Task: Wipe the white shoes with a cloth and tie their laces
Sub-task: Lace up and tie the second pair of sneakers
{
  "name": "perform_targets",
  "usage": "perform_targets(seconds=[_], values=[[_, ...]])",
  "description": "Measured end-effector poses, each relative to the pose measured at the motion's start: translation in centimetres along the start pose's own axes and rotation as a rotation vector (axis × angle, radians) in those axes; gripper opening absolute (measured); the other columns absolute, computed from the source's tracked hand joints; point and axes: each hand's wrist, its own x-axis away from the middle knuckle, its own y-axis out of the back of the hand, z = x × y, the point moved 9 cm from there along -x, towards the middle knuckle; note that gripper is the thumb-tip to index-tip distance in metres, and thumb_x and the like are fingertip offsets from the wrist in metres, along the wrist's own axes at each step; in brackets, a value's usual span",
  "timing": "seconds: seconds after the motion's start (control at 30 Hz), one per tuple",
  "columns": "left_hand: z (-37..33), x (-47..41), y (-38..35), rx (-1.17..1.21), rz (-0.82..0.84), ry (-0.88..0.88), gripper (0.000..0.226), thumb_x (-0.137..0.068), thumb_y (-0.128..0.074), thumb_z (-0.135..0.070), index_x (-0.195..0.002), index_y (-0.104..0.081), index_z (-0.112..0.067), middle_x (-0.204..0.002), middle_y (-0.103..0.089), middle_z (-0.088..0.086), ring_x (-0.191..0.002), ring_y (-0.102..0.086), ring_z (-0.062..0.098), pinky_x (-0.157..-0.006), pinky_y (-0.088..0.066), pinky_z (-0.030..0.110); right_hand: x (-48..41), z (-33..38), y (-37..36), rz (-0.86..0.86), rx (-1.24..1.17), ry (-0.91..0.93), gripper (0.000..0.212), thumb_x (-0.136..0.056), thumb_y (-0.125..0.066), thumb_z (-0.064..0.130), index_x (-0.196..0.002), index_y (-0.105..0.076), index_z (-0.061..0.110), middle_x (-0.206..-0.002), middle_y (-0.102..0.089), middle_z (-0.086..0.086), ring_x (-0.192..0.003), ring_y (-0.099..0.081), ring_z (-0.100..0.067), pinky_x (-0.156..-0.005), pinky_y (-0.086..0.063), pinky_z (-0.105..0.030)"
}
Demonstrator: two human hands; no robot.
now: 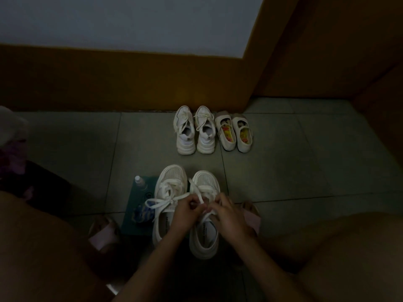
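Left hand (185,211) and right hand (227,215) pinch laces (196,191) over right-side white shoe (206,182), fingers curled.

Strap shoes (228,143), spray bottle (140,183), teal mat (130,227)

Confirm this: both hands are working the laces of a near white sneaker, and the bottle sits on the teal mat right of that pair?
Not quite. The head view shows the bottle on the teal mat left of that pair, not right. The left hand and right hand are indeed working the laces of the near white sneaker.
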Motion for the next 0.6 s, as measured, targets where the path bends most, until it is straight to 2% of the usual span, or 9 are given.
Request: perform_targets(seconds=[0.07,0.17,0.33,0.43,0.5,0.57,0.6], values=[[-0.1,0.1,0.0,0.002,-0.008,-0.009,0.013,-0.086,-0.064,-0.011,-0.097,-0.068,-0.005,-0.088,-0.070,0.009,-0.077,-0.065,0.011,-0.070,-0.050,0.017,0.0,0.1,-0.2,-0.020,0.006,0.025,0.022,-0.087,-0.057,0.019,-0.109,-0.058,0.020,-0.110,-0.044,-0.004,-0.102,-0.050,-0.020,-0.074,-0.040,-0.027],[-0.1,0.3,0.2,-0.027,-0.051,0.016,0.013,-0.087,-0.064,-0.015,-0.097,-0.068,-0.009,-0.086,-0.069,0.005,-0.074,-0.062,0.003,-0.062,-0.045,0.005,0.2,-0.1,-0.7,-0.003,0.087,0.038,0.030,-0.090,-0.053,0.020,-0.119,-0.053,0.022,-0.116,-0.043,-0.005,-0.105,-0.049,-0.021,-0.076,-0.041,-0.032],[-0.3,0.5,0.2,-0.082,-0.137,0.034,0.013,-0.087,-0.064,-0.021,-0.077,-0.059,-0.014,-0.067,-0.060,-0.004,-0.063,-0.056,0.003,-0.052,-0.040,0.006,0.3,-0.3,-1.3,0.000,0.120,0.035,0.028,-0.093,-0.047,0.024,-0.120,-0.052,0.020,-0.120,-0.042,-0.005,-0.108,-0.048,-0.021,-0.080,-0.042,-0.033],[-0.2,0.5,0.4,-0.116,-0.157,0.020,0.012,-0.089,-0.061,-0.016,-0.078,-0.061,-0.010,-0.068,-0.062,0.002,-0.063,-0.058,0.008,-0.055,-0.041,0.008,0.0,-0.8,-1.4,-0.045,-0.044,0.004,0.016,-0.091,-0.053,0.021,-0.106,-0.058,0.017,-0.114,-0.045,-0.002,-0.100,-0.051,-0.016,-0.079,-0.045,-0.030],[-0.2,0.6,0.6,-0.112,-0.179,0.004,0.015,-0.090,-0.059,-0.016,-0.080,-0.064,-0.005,-0.070,-0.065,0.010,-0.063,-0.059,0.013,-0.059,-0.045,0.020,-0.3,-1.4,-1.3,-0.066,-0.238,-0.059,0.004,-0.090,-0.057,0.017,-0.093,-0.057,0.013,-0.105,-0.046,0.000,-0.087,-0.052,-0.009,-0.075,-0.044,-0.023],[-0.6,0.8,0.8,-0.075,-0.198,-0.027,0.017,-0.090,-0.059,-0.014,-0.075,-0.064,-0.009,-0.062,-0.060,0.003,-0.054,-0.053,0.002,-0.054,-0.040,0.016,-0.5,-2.4,-1.0,-0.118,-0.413,-0.149,0.009,-0.089,-0.058,0.013,-0.082,-0.053,0.014,-0.094,-0.047,0.000,-0.073,-0.049,-0.003,-0.068,-0.038,-0.012],[-0.8,0.9,0.9,-0.048,-0.195,-0.029,0.019,-0.091,-0.057,-0.014,-0.073,-0.063,-0.011,-0.059,-0.058,0.001,-0.050,-0.051,-0.001,-0.051,-0.038,0.013,-0.5,-3.1,-1.1,-0.144,-0.502,-0.214,0.014,-0.089,-0.059,0.011,-0.078,-0.052,0.016,-0.089,-0.049,-0.001,-0.069,-0.049,-0.002,-0.065,-0.037,-0.011]])
